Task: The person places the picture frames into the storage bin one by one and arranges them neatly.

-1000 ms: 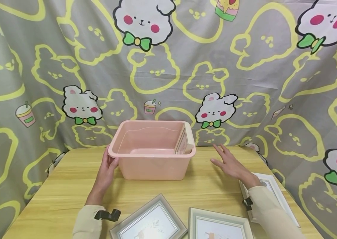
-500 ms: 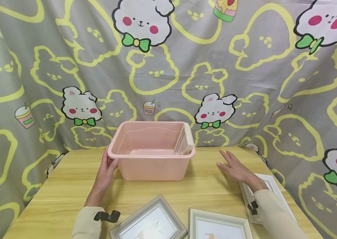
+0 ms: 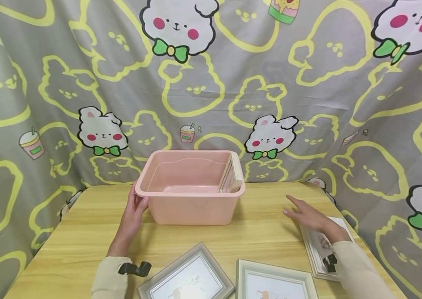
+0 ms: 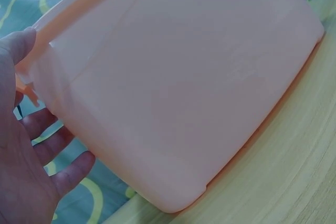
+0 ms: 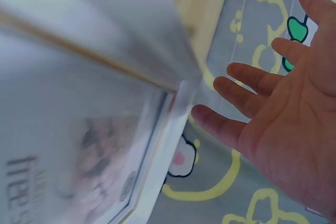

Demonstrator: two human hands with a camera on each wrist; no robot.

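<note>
A pink plastic tub (image 3: 192, 209) stands upright near the back of the table. My left hand (image 3: 133, 214) holds its left end, the thumb at the front corner below the rim; the left wrist view has the fingers spread along the tub's side. Inside the tub, a pale picture frame (image 3: 236, 172) leans on the right wall and rises above the rim. To the right, my right hand (image 3: 310, 218) hovers with fingers extended and nothing in it. Under that forearm lies a white picture frame (image 3: 322, 247), partly hidden by the sleeve; its printed picture (image 5: 100, 166) fills much of the right wrist view.
Two more picture frames lie near the front edge: a grey-brown one (image 3: 212, 265) turned at an angle, and a pale greenish one (image 3: 271, 268) beside it. Behind the wooden table (image 3: 84, 232) hangs a grey curtain (image 3: 211, 124) with rabbit prints.
My right hand has moved right and toward me, away from the tub to over the white picture frame. My left hand and the tub have stayed in place.
</note>
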